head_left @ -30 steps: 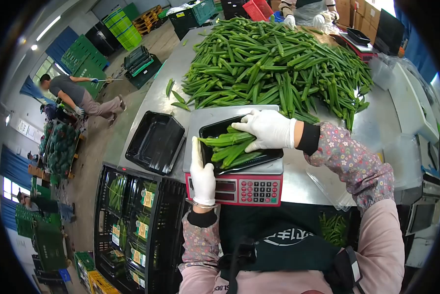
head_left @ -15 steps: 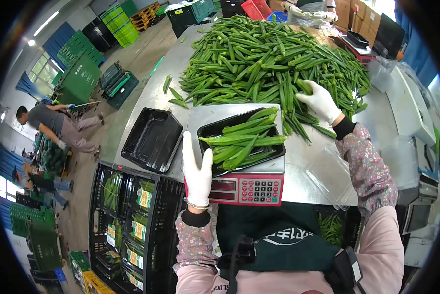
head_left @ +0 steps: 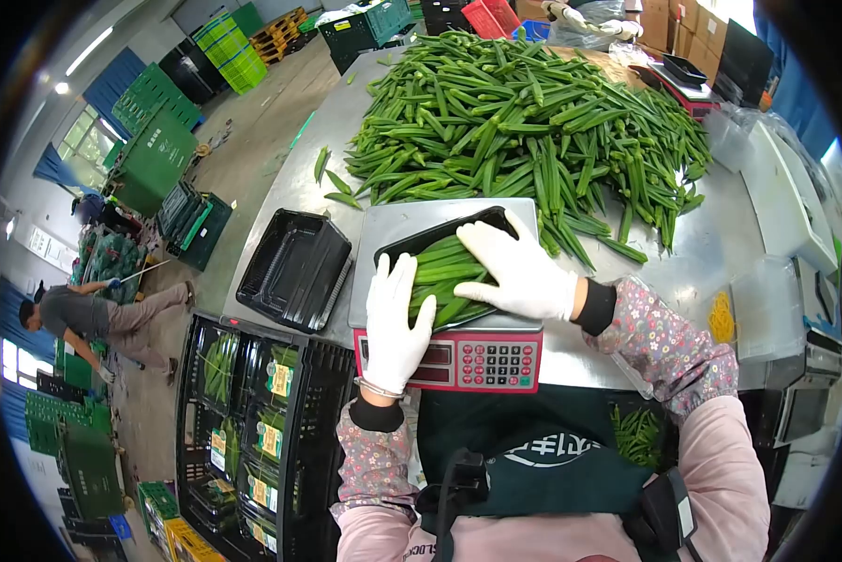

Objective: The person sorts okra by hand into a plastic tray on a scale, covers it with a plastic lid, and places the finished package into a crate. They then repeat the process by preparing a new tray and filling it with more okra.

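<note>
Okra pods [head_left: 447,267] lie side by side in a black plastic tray [head_left: 390,251], which rests on the steel plate of a red weighing scale [head_left: 499,365]. My white-gloved left hand [head_left: 393,323] is at the tray's left end, fingers stretched and thumb apart, against the pod ends. From the right, my gloved right hand [head_left: 524,272] reaches over the tray with fingers and thumb spread, touching the pods. Behind the scale spreads a large heap of loose okra [head_left: 514,122]. The pods under my right palm are hidden.
Stacked empty black trays [head_left: 294,272] stand left of the scale. A black crate [head_left: 294,412] of packed okra trays is at the lower left. Yellow rubber bands [head_left: 721,317] and clear plastic lie at right. A person [head_left: 102,323] holding a pole is on the floor at left.
My right hand has moved from the okra heap to the tray, and its okra is no longer in the fingers. My left hand has shifted right against the pods. The person at left moved.
</note>
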